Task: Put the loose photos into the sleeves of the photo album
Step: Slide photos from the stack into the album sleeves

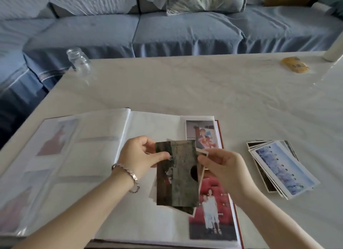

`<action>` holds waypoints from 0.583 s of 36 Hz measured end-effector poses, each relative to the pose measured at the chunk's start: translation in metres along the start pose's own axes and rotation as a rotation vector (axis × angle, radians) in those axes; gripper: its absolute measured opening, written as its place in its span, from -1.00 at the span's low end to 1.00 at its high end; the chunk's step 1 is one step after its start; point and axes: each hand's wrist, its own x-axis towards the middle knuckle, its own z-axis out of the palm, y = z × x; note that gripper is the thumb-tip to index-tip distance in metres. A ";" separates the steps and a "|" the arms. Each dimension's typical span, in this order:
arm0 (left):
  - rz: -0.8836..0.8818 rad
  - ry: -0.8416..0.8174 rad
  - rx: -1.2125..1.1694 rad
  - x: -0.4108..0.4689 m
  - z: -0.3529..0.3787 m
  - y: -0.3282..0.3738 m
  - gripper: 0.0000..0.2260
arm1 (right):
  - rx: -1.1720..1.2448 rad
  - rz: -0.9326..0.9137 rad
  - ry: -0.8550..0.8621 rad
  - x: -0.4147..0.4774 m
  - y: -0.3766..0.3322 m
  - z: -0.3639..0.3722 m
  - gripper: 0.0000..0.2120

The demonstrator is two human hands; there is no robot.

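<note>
Photo fan [176,174] pinched between left hand [138,156] and right hand [224,167].
Likely light, bendy, slick; hold by edges.

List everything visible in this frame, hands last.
Table: one, white, fills the middle.
Sofa: one, blue, behind the table.
Photo album: one, white pages, open on the near side.
Sleeved photos: two clear, right page; faint ones, left page.
Held photos: small stack, top one dark grey-green, above the album.
Loose photos: one pile, white-bordered, right of the album.
Glass jar: one, clear, far left corner.
Packet: one, yellow, far right.
Bracelet: one, silver, left wrist.
Left hand, right hand: both pinch the stack.
</note>
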 end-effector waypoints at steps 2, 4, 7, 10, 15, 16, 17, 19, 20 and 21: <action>-0.006 0.052 0.005 -0.001 -0.004 -0.007 -0.80 | 0.001 0.006 0.024 0.001 0.001 0.009 -0.79; -0.013 0.117 -0.003 0.000 -0.009 -0.015 -0.83 | -0.055 0.006 0.074 0.004 0.002 0.012 -0.79; -0.038 0.111 -0.109 0.005 -0.021 -0.022 -0.88 | -0.241 0.002 0.155 0.014 0.005 0.009 -0.82; -0.024 -0.031 -0.127 0.009 -0.034 -0.025 -0.90 | -0.567 -0.021 0.169 0.024 0.005 0.006 -0.71; 0.108 -0.167 0.122 0.014 -0.055 -0.022 -0.83 | -0.590 -0.155 0.058 0.034 -0.022 0.023 -0.62; 0.138 -0.191 0.161 0.015 -0.059 -0.019 -0.84 | -0.541 -0.137 -0.046 0.035 -0.030 0.030 -0.63; 0.162 -0.208 0.200 0.015 -0.062 -0.017 -0.85 | -0.512 -0.117 -0.164 0.036 -0.036 0.037 -0.66; 0.197 -0.206 0.250 0.016 -0.068 -0.014 -0.84 | -0.557 -0.110 -0.358 0.038 -0.046 0.052 -0.73; 0.209 -0.187 0.257 0.017 -0.071 -0.013 -0.82 | -0.599 -0.126 -0.399 0.038 -0.048 0.060 -0.81; 0.214 -0.154 0.248 0.017 -0.074 -0.012 -0.82 | -0.632 -0.151 -0.404 0.039 -0.049 0.067 -0.88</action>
